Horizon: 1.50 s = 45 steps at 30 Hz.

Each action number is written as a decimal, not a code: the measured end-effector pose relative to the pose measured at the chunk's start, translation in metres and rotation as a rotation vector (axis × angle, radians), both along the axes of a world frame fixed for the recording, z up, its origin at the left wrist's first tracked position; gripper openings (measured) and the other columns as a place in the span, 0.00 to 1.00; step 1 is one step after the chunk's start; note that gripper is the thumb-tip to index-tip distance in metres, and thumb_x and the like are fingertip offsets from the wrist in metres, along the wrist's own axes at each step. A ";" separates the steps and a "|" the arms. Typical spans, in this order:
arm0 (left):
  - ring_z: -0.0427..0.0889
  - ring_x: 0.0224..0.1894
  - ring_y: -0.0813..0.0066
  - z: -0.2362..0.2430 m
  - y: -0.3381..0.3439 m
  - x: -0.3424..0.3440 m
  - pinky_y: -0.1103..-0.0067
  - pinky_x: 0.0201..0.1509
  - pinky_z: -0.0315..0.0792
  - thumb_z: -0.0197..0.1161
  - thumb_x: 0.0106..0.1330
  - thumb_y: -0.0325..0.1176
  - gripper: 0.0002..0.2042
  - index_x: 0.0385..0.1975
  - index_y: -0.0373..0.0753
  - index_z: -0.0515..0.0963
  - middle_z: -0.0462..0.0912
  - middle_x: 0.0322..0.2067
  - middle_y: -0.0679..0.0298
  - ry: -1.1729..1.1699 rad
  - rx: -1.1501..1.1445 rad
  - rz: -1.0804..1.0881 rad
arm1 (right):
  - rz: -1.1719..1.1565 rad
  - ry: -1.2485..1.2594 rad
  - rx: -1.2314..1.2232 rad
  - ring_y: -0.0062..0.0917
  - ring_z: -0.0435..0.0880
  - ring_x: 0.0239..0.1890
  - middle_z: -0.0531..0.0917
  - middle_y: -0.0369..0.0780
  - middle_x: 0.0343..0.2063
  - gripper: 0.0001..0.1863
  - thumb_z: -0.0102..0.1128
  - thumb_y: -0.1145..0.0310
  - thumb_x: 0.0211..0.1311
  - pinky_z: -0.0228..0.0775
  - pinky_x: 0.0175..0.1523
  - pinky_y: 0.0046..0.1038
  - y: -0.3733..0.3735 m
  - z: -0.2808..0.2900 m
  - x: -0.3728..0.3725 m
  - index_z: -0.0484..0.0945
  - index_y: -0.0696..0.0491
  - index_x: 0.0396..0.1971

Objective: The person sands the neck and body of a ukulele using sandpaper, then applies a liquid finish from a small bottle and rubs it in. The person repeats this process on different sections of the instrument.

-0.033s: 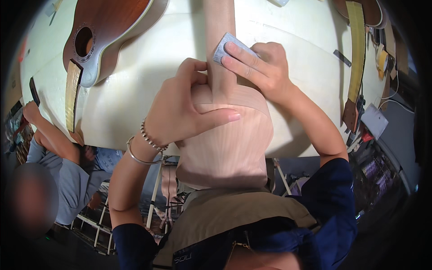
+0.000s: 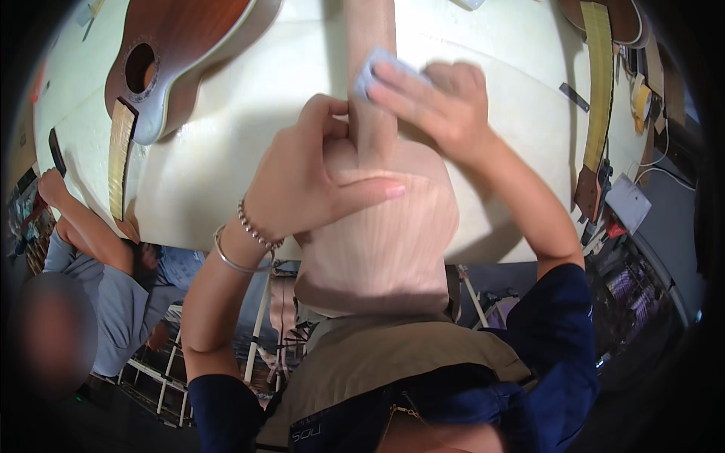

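Note:
A pale, unfinished wooden guitar (image 2: pixel 377 241) lies back up, its rounded end against my apron and its neck (image 2: pixel 371 23) pointing away from me. My left hand (image 2: pixel 302 174) grips it where neck meets body. Its fingers curl at the neck's left side, partly hidden, and the thumb lies across the back. In my right hand (image 2: pixel 445 109) is a small grey piece of sandpaper (image 2: pixel 363 84), pressed by the fingertips onto the neck just above the heel. That hand and the sandpaper are blurred by motion.
A dark reddish-brown guitar (image 2: pixel 181 45) lies at the far left of the white table (image 2: pixel 226 166). At the right are a long yellowish neck (image 2: pixel 598 90), a small dark bar (image 2: pixel 574 97) and a tape roll (image 2: pixel 642 102). Another person's arm (image 2: pixel 91 226) reaches in at left.
My right hand and the sandpaper have shifted slightly up and left along the neck and are now blurred. The left hand and guitar are almost unmoved.

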<state>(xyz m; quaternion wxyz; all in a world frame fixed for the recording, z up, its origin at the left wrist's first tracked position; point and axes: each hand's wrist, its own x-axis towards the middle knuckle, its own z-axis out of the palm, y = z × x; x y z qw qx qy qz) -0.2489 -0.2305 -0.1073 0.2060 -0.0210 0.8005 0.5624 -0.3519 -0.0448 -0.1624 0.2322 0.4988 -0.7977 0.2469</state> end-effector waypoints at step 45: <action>0.79 0.42 0.68 0.007 0.014 -0.008 0.76 0.47 0.71 0.74 0.44 0.38 0.34 0.49 0.30 0.64 0.79 0.38 0.52 -0.100 -0.081 -0.080 | -0.010 0.024 -0.055 0.19 0.68 0.24 0.78 0.22 0.49 0.21 0.59 0.69 0.42 0.59 0.27 0.18 0.019 -0.014 -0.003 0.81 0.37 0.42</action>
